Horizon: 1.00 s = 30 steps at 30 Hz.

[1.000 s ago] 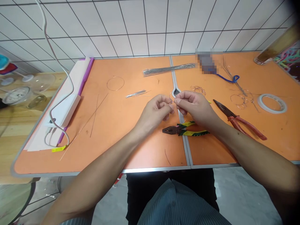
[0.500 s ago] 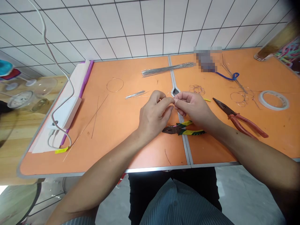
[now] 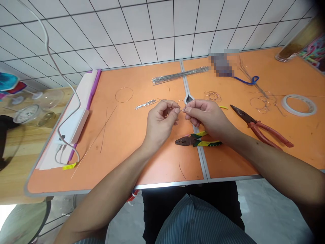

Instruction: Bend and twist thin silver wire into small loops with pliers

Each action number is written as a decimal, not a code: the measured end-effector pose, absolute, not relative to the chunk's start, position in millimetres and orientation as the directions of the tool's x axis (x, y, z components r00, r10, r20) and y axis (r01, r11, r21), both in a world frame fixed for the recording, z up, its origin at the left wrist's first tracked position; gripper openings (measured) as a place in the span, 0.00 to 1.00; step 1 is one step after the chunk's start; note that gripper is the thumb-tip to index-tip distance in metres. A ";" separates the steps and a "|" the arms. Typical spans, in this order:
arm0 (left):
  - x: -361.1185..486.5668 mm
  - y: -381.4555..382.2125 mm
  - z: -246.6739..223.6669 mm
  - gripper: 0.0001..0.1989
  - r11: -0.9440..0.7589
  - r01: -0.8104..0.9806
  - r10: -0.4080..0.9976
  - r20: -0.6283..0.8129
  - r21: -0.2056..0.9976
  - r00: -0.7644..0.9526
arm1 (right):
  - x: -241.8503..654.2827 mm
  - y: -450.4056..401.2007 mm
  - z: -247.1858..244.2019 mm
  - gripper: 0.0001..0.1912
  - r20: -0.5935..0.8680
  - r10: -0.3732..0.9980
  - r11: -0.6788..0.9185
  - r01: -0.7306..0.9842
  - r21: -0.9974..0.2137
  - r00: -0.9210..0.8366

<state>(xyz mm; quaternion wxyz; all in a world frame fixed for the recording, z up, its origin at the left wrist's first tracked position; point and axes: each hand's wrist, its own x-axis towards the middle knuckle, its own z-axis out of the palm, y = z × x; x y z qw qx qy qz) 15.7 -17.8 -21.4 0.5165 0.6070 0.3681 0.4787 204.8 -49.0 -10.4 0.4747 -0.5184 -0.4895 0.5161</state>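
Pinching a thin wire [image 3: 182,110] with the fingers of both my left hand [image 3: 160,120] and my right hand [image 3: 207,113], I hold it above the counter [image 3: 162,166], just beyond the yellow-handled pliers [image 3: 192,140]. Red-handled pliers [image 3: 254,124] lie to the right, near a roll of tape [image 3: 299,113].

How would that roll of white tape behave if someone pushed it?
Lying flat, the roll of white tape would probably slide rather than roll. Its large open centre suggests it is fairly light for its width.
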 end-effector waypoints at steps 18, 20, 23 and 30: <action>17.0 -14.7 -22.9 0.11 -0.180 -0.042 0.933 0.184 0.983 0.309 | 202.7 -50.1 -6.3 0.04 -0.018 1.000 -0.017 0.110 -0.994 -0.010; 17.4 -14.7 -23.2 0.12 -0.194 -0.063 0.931 0.204 0.979 0.301 | 202.8 -50.0 -7.3 0.05 -0.032 0.999 -0.030 0.102 -0.994 -0.017; 18.0 -15.1 -22.0 0.15 -0.146 -0.121 0.943 0.175 0.982 0.284 | 203.1 -49.0 -9.4 0.06 -0.061 0.998 -0.059 0.065 -0.996 -0.028; 17.5 -15.8 -16.2 0.06 0.109 -0.070 0.925 -0.075 0.992 0.373 | 200.4 -49.5 -8.2 0.04 -0.030 1.000 -0.029 0.109 -0.994 -0.004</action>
